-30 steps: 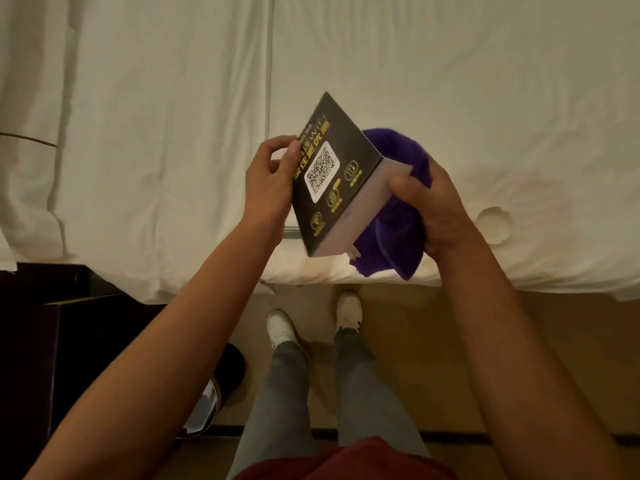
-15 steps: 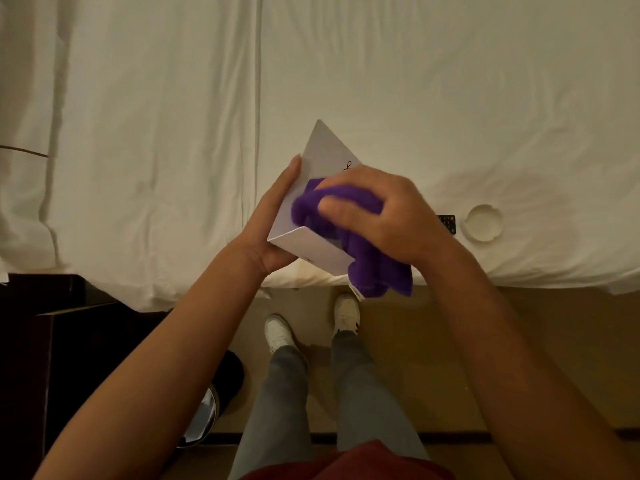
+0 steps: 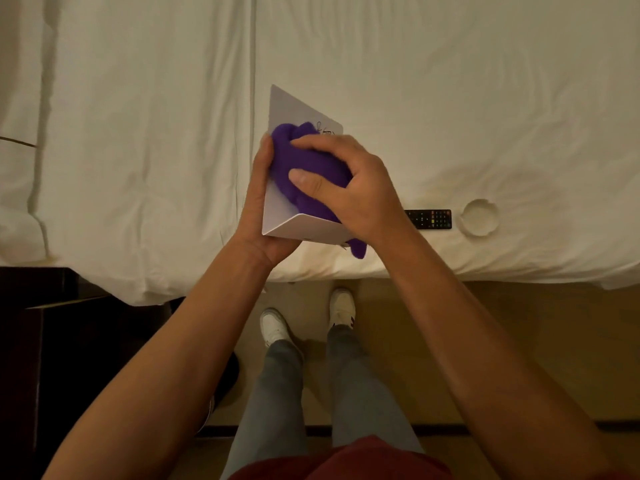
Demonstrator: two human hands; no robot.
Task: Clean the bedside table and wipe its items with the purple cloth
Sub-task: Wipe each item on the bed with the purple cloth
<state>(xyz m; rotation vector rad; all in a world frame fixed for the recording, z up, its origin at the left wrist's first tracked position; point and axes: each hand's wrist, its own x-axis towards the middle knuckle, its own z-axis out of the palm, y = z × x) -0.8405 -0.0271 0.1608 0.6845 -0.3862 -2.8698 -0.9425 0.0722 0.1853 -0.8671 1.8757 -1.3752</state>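
A folded tent card (image 3: pixel 291 109), white on the side facing me, is held over the bed's near edge by my left hand (image 3: pixel 258 209), which grips its left edge and lower fold. My right hand (image 3: pixel 349 187) presses a bunched purple cloth (image 3: pixel 304 161) against the card's white face. A tail of the cloth hangs below the card's lower fold. The card's printed black side is turned away and hidden.
A black remote control (image 3: pixel 429 219) and a round pale dish (image 3: pixel 479 217) lie on the white bed sheet (image 3: pixel 450 98) to the right. The dark bedside table (image 3: pixel 45 341) stands at lower left, with a bin (image 3: pixel 221 386) beside it. My feet stand on the tan floor.
The card was flipped from its black printed side to its white side. My right hand moved the cloth from behind the card onto its white face and further up it.
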